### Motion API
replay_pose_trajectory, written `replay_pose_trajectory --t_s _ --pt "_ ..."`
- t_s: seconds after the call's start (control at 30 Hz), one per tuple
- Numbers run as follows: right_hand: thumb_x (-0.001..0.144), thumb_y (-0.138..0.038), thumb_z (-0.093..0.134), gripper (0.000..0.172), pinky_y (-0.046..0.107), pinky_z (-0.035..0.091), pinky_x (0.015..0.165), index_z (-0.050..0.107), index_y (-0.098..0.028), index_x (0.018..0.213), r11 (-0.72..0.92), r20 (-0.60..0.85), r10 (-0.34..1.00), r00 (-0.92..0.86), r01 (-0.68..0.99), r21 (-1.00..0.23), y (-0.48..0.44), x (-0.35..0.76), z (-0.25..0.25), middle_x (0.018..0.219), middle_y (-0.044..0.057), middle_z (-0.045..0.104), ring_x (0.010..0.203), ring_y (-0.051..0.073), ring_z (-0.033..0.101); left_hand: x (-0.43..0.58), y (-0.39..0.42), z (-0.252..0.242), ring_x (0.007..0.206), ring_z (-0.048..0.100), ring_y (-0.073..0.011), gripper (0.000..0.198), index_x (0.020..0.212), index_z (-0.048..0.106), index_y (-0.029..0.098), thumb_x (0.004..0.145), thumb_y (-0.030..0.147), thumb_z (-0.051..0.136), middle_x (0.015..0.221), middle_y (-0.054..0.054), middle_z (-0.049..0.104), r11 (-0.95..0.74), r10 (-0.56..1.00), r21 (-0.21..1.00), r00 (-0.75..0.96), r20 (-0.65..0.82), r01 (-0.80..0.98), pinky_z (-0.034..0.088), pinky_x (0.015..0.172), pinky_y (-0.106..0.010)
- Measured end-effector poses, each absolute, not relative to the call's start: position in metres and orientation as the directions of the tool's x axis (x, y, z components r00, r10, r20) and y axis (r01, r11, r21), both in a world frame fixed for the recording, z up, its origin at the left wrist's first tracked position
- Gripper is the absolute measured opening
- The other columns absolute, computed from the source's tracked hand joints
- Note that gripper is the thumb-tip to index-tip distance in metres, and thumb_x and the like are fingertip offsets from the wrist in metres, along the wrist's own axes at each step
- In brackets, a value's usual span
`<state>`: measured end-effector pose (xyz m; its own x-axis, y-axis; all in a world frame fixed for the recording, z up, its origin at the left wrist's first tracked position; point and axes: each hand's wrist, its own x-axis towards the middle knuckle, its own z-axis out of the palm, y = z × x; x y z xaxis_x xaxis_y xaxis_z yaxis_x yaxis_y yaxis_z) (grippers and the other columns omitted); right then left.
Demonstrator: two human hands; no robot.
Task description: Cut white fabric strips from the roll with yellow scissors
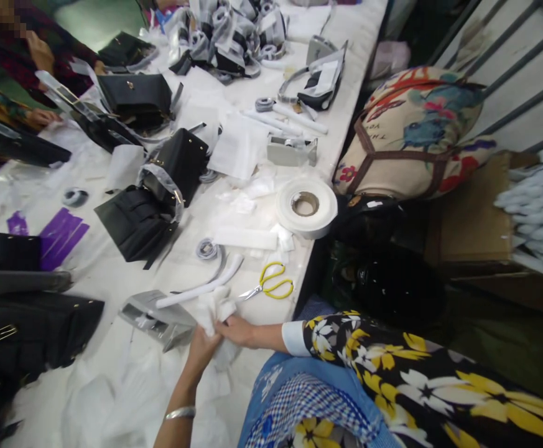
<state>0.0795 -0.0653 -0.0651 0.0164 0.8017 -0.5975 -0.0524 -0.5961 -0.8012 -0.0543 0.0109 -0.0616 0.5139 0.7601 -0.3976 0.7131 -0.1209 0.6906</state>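
A crumpled white sheet point(213, 306), thin like tissue or soft packing material, is bunched up at the table's near edge. My left hand point(203, 348) grips it from below. Pressed against the same sheet from the right is my right hand point(236, 330), its fingers closed on the material. The fingertips of both are partly hidden. Just right of the sheet lie scissors with yellow handles point(275, 283), blades pointing at it. A grey tape dispenser point(159, 317) stands to the left, and a white tube-like strip point(196, 291) reaches from it past the sheet.
A large white roll point(283, 208) and another tape dispenser point(278, 152) sit along the right edge. Black handbags point(131, 221) crowd the left and middle. Wrapped straps point(227, 43) are heaped far off. Co-workers' hands point(42, 117) are at upper left. A floral bag point(402, 134) stands beside the table.
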Motion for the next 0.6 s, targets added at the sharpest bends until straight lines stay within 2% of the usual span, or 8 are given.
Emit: replay_pose_trajectory --t_s 0.1,0.23,0.37,0.6 --pt "0.089 -0.053 0.050 0.050 0.040 0.047 0.091 0.064 -0.012 0.113 -0.589 -0.594 0.805 -0.005 -0.127 -0.798 -0.065 0.080 -0.067 0.113 0.016 0.067 0.106 0.028 0.061 -0.051 0.013 -0.057 0.094 0.065 -0.0297 0.049 0.103 0.061 0.011 0.070 0.047 0.061 0.096 -0.010 0.070 -0.118 0.758 0.678 0.507 -0.410 0.725 0.052 0.085 -0.042" --pt "0.092 -0.052 0.045 0.052 0.039 0.047 0.093 0.060 -0.012 0.121 -0.559 -0.566 0.824 -0.020 -0.181 -0.809 -0.066 0.079 -0.068 0.116 0.015 0.066 0.107 0.026 0.061 -0.047 0.012 -0.049 0.099 0.063 -0.0283 0.048 0.106 0.060 0.011 0.072 0.045 0.060 0.102 -0.010 0.069 -0.115 0.773 0.680 0.496 -0.397 0.724 0.049 0.090 -0.044" --pt "0.093 -0.052 0.042 0.054 0.042 0.044 0.097 0.060 -0.010 0.122 -0.552 -0.559 0.829 -0.015 -0.180 -0.814 -0.066 0.071 -0.065 0.118 0.018 0.065 0.112 0.029 0.059 -0.053 0.007 -0.045 0.103 0.061 -0.0270 0.045 0.107 0.059 0.012 0.071 0.039 0.064 0.109 -0.011 0.067 -0.110 0.789 0.719 0.500 -0.357 0.686 0.047 0.094 -0.043" --pt "0.094 -0.046 0.044 0.051 0.039 0.033 0.109 0.056 -0.010 0.128 -0.499 -0.511 0.859 0.034 -0.166 -0.850 -0.067 0.057 -0.041 0.132 0.018 0.057 0.128 0.028 0.048 -0.065 -0.009 -0.033 0.119 0.053 -0.0280 0.054 0.120 0.055 0.012 0.073 0.035 0.066 0.124 -0.015 0.060 0.052 0.825 0.802 0.427 -0.370 0.596 0.038 0.104 -0.043"
